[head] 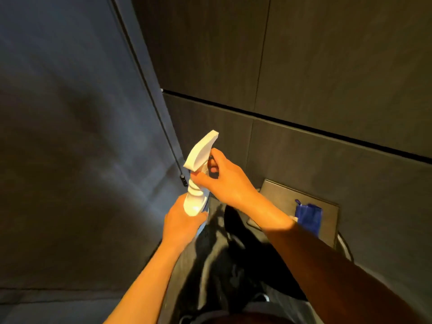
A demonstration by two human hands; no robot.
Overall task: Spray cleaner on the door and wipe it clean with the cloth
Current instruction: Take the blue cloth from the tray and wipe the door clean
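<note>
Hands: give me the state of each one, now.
Left hand: closed around the body of the spray bottle.
Right hand: closed on the bottle's white trigger head, at the trigger.

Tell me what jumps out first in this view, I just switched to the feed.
The white spray bottle at centre stands out against the dark walls: the left hand grips its body from below, while the right hand is at its trigger head. The dark door fills the left side, and a blue cloth lies on a flat surface at lower right.
</note>
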